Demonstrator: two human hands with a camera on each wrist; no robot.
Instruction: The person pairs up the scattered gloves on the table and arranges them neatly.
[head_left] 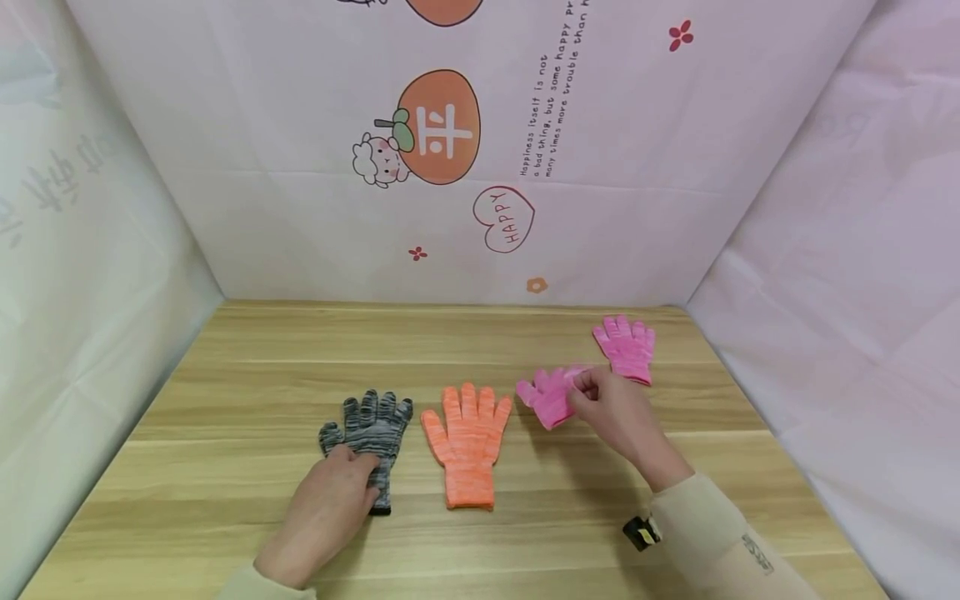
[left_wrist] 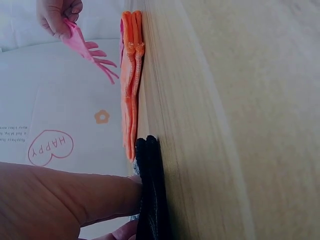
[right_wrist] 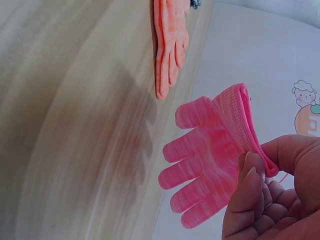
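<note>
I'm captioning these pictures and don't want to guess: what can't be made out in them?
- Head view: part of the grey-and-black striped glove, covered by the left hand.
- Head view: part of the held pink glove, behind the fingers of the right hand.
- Right wrist view: the rest of the orange glove, cut off by the top edge.
- Head view: the dark print on the right sleeve, too small to read.
</note>
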